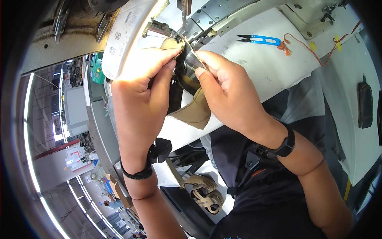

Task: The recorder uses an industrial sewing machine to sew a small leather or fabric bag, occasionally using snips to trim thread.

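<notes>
A tan stitched piece with a dark inner side, looking like a shoe upper (pixel 193 112), is held up at the needle area of a sewing machine (pixel 129 38). My left hand (pixel 143 85) pinches its edge between thumb and fingers, left of the presser foot (pixel 184 18). On the other side, my right hand (pixel 230 89) is closed on a narrow tan edge of the same piece. Between my hands the piece curves open, and its lower flap hangs toward me. Fingers hide part of the edge under the needle.
Blue-handled thread snips (pixel 262 40) lie on the white machine bed (pixel 258 71), tied to an orange cord (pixel 306 46). Below, more tan pieces (pixel 205 193) rest on a white surface. A dark oblong object (pixel 365 102) is on the panel at right. Another person (pixel 114 203) is far off at left.
</notes>
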A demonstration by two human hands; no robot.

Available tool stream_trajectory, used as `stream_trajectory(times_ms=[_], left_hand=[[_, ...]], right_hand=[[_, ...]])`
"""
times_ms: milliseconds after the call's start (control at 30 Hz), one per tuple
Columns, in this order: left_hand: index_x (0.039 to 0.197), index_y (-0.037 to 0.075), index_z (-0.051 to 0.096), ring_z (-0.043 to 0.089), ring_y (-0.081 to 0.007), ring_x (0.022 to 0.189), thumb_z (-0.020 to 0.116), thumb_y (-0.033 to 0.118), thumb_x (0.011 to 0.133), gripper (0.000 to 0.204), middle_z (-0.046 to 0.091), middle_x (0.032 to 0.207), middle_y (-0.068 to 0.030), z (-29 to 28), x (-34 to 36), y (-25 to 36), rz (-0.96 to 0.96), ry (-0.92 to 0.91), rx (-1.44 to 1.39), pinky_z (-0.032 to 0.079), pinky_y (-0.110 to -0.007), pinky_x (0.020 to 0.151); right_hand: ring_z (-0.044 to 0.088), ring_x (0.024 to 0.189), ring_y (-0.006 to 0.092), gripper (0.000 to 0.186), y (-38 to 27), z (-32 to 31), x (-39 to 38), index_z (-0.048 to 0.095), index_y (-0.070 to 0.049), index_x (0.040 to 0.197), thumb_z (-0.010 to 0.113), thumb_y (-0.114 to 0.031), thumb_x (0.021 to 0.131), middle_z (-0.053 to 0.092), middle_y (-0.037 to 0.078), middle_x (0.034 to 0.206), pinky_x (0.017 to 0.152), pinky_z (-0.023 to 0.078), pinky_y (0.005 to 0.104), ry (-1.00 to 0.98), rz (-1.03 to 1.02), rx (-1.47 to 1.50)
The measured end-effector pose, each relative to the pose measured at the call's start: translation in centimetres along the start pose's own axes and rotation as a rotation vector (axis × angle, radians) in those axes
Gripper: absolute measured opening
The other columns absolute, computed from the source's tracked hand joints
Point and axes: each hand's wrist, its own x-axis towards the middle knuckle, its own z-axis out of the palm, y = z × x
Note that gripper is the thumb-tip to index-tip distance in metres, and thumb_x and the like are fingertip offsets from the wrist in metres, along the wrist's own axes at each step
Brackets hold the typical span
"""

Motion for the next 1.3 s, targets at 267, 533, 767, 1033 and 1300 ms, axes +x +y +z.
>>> stream_trajectory(times_ms=[267, 533, 767, 1033, 1300], left_hand=[[0.116, -0.002, 0.080, 0.068, -0.0106, 0.084, 0.072, 0.000, 0.098, 0.019, 0.078, 0.094, -0.0104, 1.4, 0.9, 0.1, 0.049, 0.126, -0.115, 0.054, -0.025, 0.080], [0.116, -0.005, 0.078, 0.066, -0.0064, 0.092, 0.073, 0.003, 0.101, 0.018, 0.078, 0.101, -0.0045, 1.3, 0.4, 1.2, -0.195, 0.122, -0.217, 0.054, -0.023, 0.084], [0.114, -0.007, 0.077, 0.066, -0.0068, 0.093, 0.073, 0.004, 0.101, 0.017, 0.077, 0.101, -0.0041, 1.4, 0.4, 0.7, -0.158, 0.134, -0.271, 0.054, -0.024, 0.086], [0.111, -0.005, 0.079, 0.063, -0.0061, 0.087, 0.075, 0.006, 0.099, 0.017, 0.076, 0.094, -0.0032, 1.4, 0.7, 0.6, -0.223, 0.150, -0.240, 0.053, -0.025, 0.079], [0.110, -0.002, 0.081, 0.070, -0.0301, 0.069, 0.072, 0.004, 0.096, 0.017, 0.074, 0.083, -0.0212, 3.3, -0.1, 1.7, 0.024, 0.268, 0.087, 0.054, -0.036, 0.070]], right_hand=[[0.052, 0.081, 0.0020, 0.023, 0.6, 0.3, 1.1, 0.064, 0.006, 0.126, 0.055, -0.004, 0.108, 0.066, -0.001, 0.092, 0.070, 0.046, 0.0226, -0.016, 0.020, 0.103], [0.061, 0.087, 0.0066, 0.031, -0.6, -1.0, 0.5, 0.062, 0.009, 0.127, 0.056, -0.004, 0.099, 0.073, 0.009, 0.099, 0.078, 0.054, 0.0249, -0.028, -0.009, 0.029], [0.049, 0.066, 0.0110, 0.018, -0.8, -0.6, 0.7, 0.063, 0.004, 0.110, 0.054, -0.008, 0.101, 0.058, 0.010, 0.072, 0.062, 0.046, 0.0327, -0.040, -0.004, -0.057], [0.053, 0.062, 0.0184, 0.010, -0.6, -0.3, 0.8, 0.057, 0.003, 0.098, 0.052, -0.006, 0.098, 0.056, 0.014, 0.068, 0.061, 0.045, 0.0382, -0.039, 0.004, -0.102], [0.067, 0.075, 0.0456, 0.013, -3.8, -2.1, 2.0, 0.060, 0.003, 0.099, 0.057, -0.006, 0.091, 0.064, 0.024, 0.075, 0.068, 0.052, 0.0527, -0.086, -0.365, -0.806]])
